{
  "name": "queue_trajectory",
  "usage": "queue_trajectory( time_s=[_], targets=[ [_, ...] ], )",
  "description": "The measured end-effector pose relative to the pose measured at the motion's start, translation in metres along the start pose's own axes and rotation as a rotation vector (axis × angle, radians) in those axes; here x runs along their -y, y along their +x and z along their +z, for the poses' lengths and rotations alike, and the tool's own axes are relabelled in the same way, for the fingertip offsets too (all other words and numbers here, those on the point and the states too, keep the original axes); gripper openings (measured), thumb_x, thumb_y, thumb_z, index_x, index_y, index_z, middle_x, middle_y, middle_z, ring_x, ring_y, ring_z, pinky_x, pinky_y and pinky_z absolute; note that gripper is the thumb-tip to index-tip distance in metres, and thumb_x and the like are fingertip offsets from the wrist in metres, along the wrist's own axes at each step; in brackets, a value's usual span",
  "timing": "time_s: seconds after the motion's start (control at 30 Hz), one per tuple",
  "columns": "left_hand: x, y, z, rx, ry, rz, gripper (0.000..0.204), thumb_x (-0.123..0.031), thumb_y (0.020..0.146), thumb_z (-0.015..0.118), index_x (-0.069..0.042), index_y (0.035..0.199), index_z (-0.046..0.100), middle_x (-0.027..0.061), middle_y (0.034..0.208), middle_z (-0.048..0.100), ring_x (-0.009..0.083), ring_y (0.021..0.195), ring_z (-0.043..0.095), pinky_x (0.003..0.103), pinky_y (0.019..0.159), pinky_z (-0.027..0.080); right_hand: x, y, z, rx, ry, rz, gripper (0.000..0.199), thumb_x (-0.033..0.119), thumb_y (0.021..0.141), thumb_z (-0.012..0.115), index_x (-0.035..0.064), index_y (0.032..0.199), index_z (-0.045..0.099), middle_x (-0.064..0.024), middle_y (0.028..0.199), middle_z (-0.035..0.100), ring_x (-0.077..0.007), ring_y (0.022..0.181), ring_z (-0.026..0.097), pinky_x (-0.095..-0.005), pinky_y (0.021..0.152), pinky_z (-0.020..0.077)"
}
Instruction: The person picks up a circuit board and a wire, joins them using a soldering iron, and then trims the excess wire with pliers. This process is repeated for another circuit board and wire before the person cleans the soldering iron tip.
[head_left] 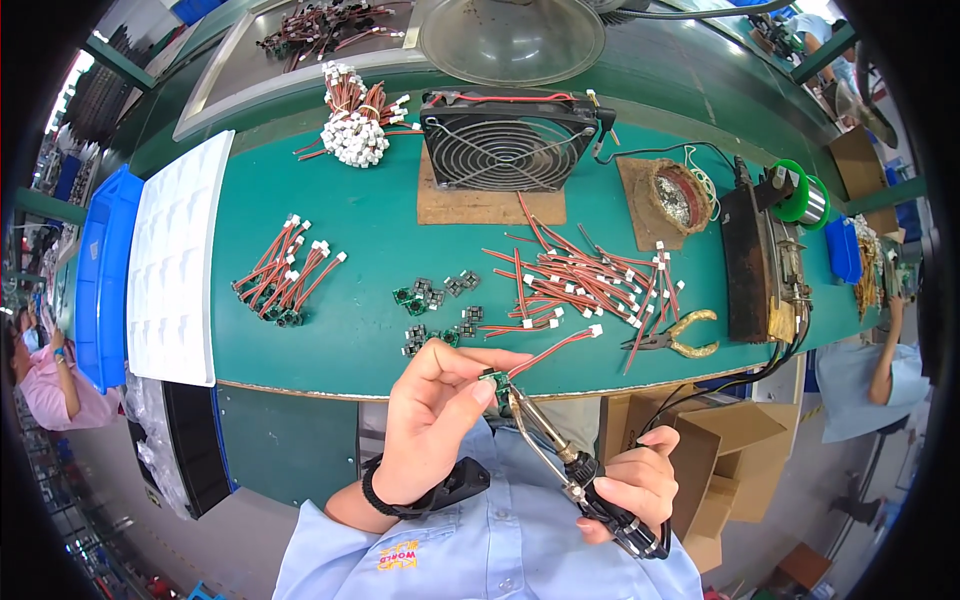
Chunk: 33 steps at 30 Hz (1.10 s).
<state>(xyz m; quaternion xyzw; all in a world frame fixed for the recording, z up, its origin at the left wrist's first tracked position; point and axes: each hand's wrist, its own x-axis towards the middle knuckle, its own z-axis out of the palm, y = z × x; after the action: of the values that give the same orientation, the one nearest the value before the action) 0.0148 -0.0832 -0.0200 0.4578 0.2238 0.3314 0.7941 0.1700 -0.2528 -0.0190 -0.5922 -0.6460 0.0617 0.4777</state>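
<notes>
My left hand (432, 415) pinches a small green circuit board (494, 380) between thumb and fingers, just above the table's front edge. A red and black wire lead (555, 350) with a white connector runs from the board toward the right. My right hand (635, 485) is wrapped round the black handle of a soldering iron (572, 465) with a thin metal tube along its shaft. The iron's tip reaches the board; whether it touches cannot be made out. Beyond my hands lie several loose circuit boards (430, 297) and a pile of wire leads (585, 280).
Pliers (680, 337) with yellow handles lie right of the leads, near the soldering station (750, 260) and solder spool (803, 195). A fan (508, 142) stands at the back. Boards with leads (285, 275) and a white tray (175, 260) are on the left. Cardboard boxes (740, 430) stand below right.
</notes>
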Motion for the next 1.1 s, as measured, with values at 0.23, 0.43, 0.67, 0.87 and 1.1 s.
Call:
queue_trajectory(
  time_s=[0.23, 0.43, 0.67, 0.87, 1.1],
  targets=[
    [-0.004, 0.000, 0.008, -0.115, 0.026, -0.053, 0.008, -0.007, 0.089, 0.053, -0.004, 0.091, 0.047, 0.0261, 0.109, 0.061, 0.0268, 0.105, 0.059, 0.041, 0.096, 0.040, 0.001, 0.001, -0.003, 0.013, -0.028, 0.001, 0.047, 0.047, 0.074, 0.071, 0.0119, 0.103, 0.061, 0.0007, 0.058, 0.057, -0.0150, 0.052, 0.052, -0.0415, 0.076, 0.0325],
    [-0.002, 0.000, 0.002, -0.025, 0.016, -0.010, 0.006, -0.003, 0.093, 0.050, -0.005, 0.094, 0.045, 0.0228, 0.117, 0.059, 0.0072, 0.083, 0.053, 0.024, 0.075, 0.045, -0.004, -0.004, -0.011, -0.201, -0.166, 0.061, 0.040, 0.033, 0.080, 0.069, 0.0083, 0.109, 0.057, -0.0045, 0.073, 0.062, -0.0134, 0.066, 0.055, -0.0383, 0.077, 0.0363],
    [-0.012, 0.001, 0.003, -0.011, -0.195, -0.203, 0.007, -0.008, 0.092, 0.053, -0.006, 0.089, 0.047, 0.0240, 0.116, 0.059, 0.0122, 0.088, 0.056, 0.027, 0.077, 0.045, -0.084, 0.032, 0.000, -0.545, -0.395, 0.378, 0.047, -0.002, 0.083, 0.061, 0.0031, 0.129, 0.049, -0.0105, 0.111, 0.057, -0.0146, 0.091, 0.055, -0.0269, 0.084, 0.0456],
    [-0.016, 0.001, 0.001, -0.029, -0.332, -0.313, 0.015, -0.016, 0.086, 0.059, -0.005, 0.087, 0.048, 0.0233, 0.103, 0.063, 0.0233, 0.085, 0.058, 0.034, 0.074, 0.047, -0.093, 0.038, 0.002, -0.479, -0.262, 0.626, 0.050, 0.000, 0.078, 0.068, 0.0071, 0.126, 0.054, -0.0111, 0.105, 0.059, -0.0188, 0.095, 0.055, -0.0312, 0.086, 0.0440],
    [-0.005, -0.008, -0.018, 0.083, -0.122, -0.275, 0.007, -0.007, 0.089, 0.055, -0.005, 0.090, 0.048, 0.0248, 0.109, 0.062, 0.0213, 0.097, 0.059, 0.033, 0.083, 0.045, -0.069, 0.035, 0.005, -0.375, -0.250, 0.537, 0.034, -0.001, 0.085, 0.062, 0.0029, 0.118, 0.052, -0.0092, 0.097, 0.064, -0.0132, 0.085, 0.062, -0.0251, 0.076, 0.0482]
  ],
)
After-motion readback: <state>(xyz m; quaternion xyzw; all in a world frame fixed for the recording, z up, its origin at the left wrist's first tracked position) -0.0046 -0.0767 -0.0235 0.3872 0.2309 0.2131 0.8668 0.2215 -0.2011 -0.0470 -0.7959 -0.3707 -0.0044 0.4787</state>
